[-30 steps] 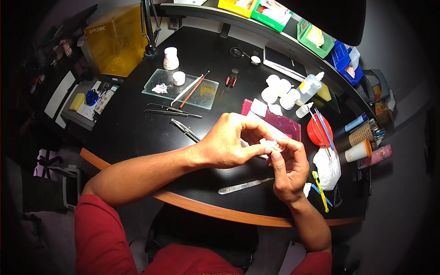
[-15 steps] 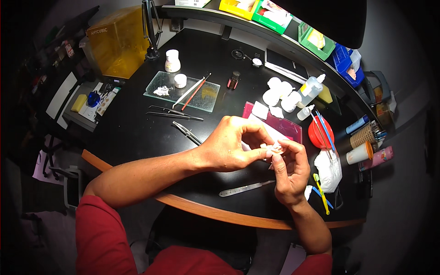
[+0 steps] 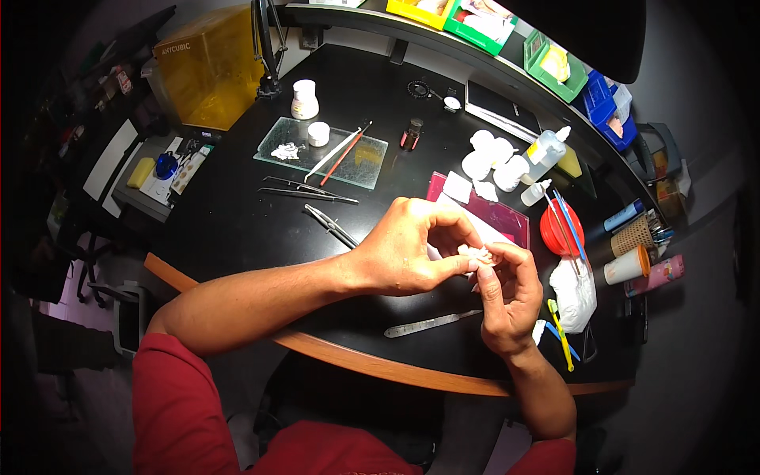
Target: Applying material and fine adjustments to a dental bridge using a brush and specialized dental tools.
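Note:
My left hand comes in from the left and pinches a small white-and-pink piece, which looks like a dental model, between thumb and fingertips. From the other side, my right hand grips the same piece with its thumb below and fingers bent around it. The fingertips cover much of the piece. Beneath the hands, partly hidden, lie a white sheet and a magenta plate. A scalpel handle rests on the black desk just below them. Scissor-like forceps lie beside my left wrist.
A glass slab bears a white jar, white material and two thin instruments. Tweezers lie before it. To the right are bottles, a red bowl, crumpled tissue and a yellow toothbrush. Bins line the raised shelf.
The whole view has shifted slightly to the right. Both hands keep their hold on the small piece, with only a slight movement of the fingers.

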Tool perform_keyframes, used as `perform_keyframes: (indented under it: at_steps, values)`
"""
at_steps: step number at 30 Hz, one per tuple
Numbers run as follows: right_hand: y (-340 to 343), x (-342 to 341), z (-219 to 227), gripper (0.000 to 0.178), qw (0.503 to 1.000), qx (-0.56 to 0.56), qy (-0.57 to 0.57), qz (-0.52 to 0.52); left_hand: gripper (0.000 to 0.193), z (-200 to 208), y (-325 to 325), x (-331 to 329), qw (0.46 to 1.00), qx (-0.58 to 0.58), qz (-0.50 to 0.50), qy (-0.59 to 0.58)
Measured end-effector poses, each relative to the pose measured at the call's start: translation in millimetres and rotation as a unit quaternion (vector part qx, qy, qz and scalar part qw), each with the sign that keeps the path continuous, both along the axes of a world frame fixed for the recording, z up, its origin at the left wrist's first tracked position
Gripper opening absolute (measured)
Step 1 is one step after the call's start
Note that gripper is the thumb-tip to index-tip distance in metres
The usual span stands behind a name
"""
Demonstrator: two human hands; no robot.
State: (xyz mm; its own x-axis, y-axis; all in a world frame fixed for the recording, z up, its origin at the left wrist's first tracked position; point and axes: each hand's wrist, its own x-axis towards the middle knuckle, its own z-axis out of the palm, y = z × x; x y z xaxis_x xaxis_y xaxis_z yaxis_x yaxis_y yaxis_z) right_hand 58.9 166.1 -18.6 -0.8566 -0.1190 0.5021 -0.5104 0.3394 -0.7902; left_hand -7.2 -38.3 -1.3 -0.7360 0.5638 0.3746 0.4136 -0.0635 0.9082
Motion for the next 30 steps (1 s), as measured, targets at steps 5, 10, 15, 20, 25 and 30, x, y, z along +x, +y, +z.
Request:
perform_keyframes:
  at_steps: [5,10,15,20,25,30]
  values:
    - [2.0,0.1,-3.5,0.023,1.0,0.001,0.007,-0.012,0.024,-0.1,1.8,1.1,0.999,0.026,0.007,-0.032]
    - [0.5,-0.2,-1.2,0.023,1.0,0.0,0.015,0.004,0.028,-1.3,-0.5,-0.4,1.0,0.008,-0.008,0.002]
    - [1.8,1.6,0.7,0.023,1.0,0.0,0.011,-0.002,0.026,1.1,2.8,1.8,0.999,0.027,-0.002,-0.022]
    - [0.7,-0.1,0.5,0.023,1.0,0.007,0.017,-0.003,0.023,-2.0,1.4,-0.2,0.999,0.027,-0.016,-0.014]
    - [0.7,0.3,2.2,0.022,1.0,-0.004,0.015,0.001,0.023,5.6,0.1,1.8,0.999,-0.007,-0.013,-0.037]
    - [1.6,0.2,0.4,0.022,1.0,0.0,0.01,0.001,0.031,-2.1,2.2,-0.3,0.999,0.009,-0.003,-0.032]
